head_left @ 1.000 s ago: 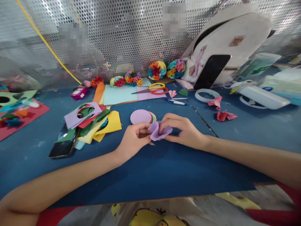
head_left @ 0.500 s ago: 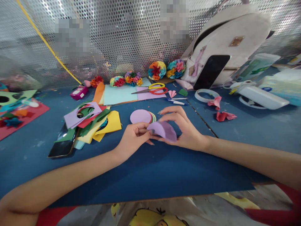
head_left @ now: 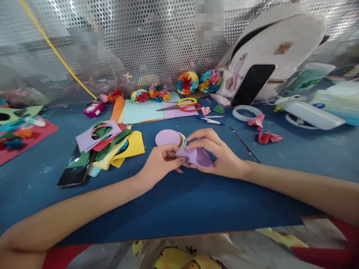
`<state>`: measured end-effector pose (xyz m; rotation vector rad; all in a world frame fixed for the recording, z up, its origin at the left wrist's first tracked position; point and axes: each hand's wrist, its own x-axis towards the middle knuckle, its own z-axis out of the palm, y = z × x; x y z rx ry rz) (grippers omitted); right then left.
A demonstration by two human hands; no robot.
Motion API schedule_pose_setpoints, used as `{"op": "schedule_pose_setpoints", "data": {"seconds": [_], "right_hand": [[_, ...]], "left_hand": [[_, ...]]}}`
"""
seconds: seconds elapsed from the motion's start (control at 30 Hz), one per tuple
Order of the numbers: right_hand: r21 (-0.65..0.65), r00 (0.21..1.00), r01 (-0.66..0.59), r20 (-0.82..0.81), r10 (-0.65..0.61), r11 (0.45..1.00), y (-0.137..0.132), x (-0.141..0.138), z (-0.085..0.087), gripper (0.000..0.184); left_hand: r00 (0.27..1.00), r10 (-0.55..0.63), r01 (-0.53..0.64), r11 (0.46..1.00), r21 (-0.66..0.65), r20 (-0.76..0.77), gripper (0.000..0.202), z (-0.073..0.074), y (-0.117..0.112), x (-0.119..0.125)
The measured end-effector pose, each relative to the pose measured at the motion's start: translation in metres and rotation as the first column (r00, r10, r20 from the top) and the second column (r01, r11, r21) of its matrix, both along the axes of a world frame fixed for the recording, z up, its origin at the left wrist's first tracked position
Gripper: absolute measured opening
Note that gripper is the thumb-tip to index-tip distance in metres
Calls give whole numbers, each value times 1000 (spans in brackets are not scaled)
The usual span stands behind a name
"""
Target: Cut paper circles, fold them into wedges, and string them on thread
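Between my two hands, above the blue table (head_left: 179, 209), a purple paper circle (head_left: 202, 158) is bent into a curve, its right side open like a shallow cone. My left hand (head_left: 160, 164) pinches its left edge between thumb and fingers. Curled around the right side and top, my right hand (head_left: 217, 151) grips it too; some fingertips are hidden behind the paper. Just behind lies a fanned stack of cut paper circles (head_left: 167, 138), purple on top with red, green and yellow edges showing.
Paper offcuts with round holes (head_left: 131, 149) partly cover a phone (head_left: 74, 175) at left. Scissors (head_left: 179, 106) rest on paper sheets (head_left: 144, 111). A tape roll (head_left: 244, 113), pens (head_left: 211, 120) and folded pink pieces (head_left: 268, 138) lie right; a backpack (head_left: 272, 48) stands behind.
The purple circle has been curled further, its sides now closer together. My right hand's fingers have closed in slightly to the left over it; my left hand has hardly moved.
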<state>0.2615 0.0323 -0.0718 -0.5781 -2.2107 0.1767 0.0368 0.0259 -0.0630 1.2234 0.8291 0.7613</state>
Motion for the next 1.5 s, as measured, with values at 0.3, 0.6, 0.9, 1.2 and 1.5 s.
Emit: {"op": "schedule_pose_setpoints", "data": {"seconds": [0.3, 0.6, 0.9, 1.2, 1.5], "right_hand": [[-87, 998, -59, 18, 61, 994, 0, 1, 0, 25], [-148, 996, -81, 34, 87, 986, 1, 1, -1, 24], [-165, 994, -104, -35, 100, 981, 2, 0, -3, 44], [-141, 996, -61, -68, 52, 988, 5, 6, -9, 13], [2, 993, -26, -113, 26, 1000, 4, 6, -8, 18]], "left_hand": [[1000, -14, 15, 1000, 24, -9, 29, 1, -2, 1], [999, 12, -9, 996, 89, -32, 18, 0, -5, 1], [1000, 1, -2, 997, 76, 14, 24, -3, -1, 0], [1000, -21, 21, 998, 62, -4, 26, 0, 0, -1], [999, -48, 48, 999, 7, 6, 35, 2, 1, -2]]}}
